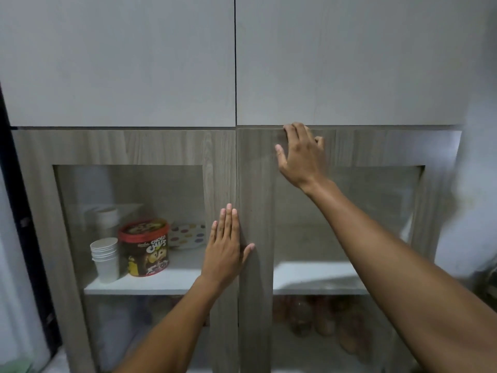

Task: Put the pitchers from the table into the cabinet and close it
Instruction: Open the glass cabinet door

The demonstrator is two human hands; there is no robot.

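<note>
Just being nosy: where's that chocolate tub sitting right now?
Behind the left glass door, on the white shelf, the chocolate tub stands right of the paper cups.

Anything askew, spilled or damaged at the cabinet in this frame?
Nothing stands out. Both glass-fronted doors look shut and level; the left hand lies flat on the centre seam and the right hand grips the right door's top edge. Paper cups and Choco Chips tub stand upright inside.

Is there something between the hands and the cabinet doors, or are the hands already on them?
Nothing visible stands between. The left hand lies flat on the wooden frame where the left door and right door meet. The right hand hooks its fingers over the top edge of the right door. No pitcher is clearly visible.
</note>
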